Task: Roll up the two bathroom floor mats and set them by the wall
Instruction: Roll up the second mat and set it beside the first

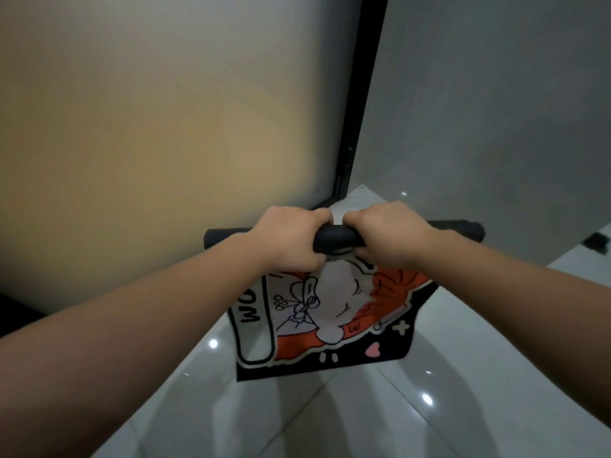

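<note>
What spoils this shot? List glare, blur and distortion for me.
In the head view, bright glare spots dot the glossy white floor tiles; the black door frame bows with wide-angle distortion; the black-backed cartoon-print floor mat looks slightly soft; the frosted glass panel glows warm, with the lower left corner dark.

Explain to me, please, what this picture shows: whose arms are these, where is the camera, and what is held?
There is no machine. One camera sits on a person's head and looks forward and down, so the two bare arms are that person's own. The left hand and the right hand both grip the black rolled-up part of a bathroom mat. Its unrolled part, with an orange and white cartoon print, hangs below the hands. Under it is a white tiled floor. Behind are a frosted panel and a grey wall. Only one mat is in view.
</note>
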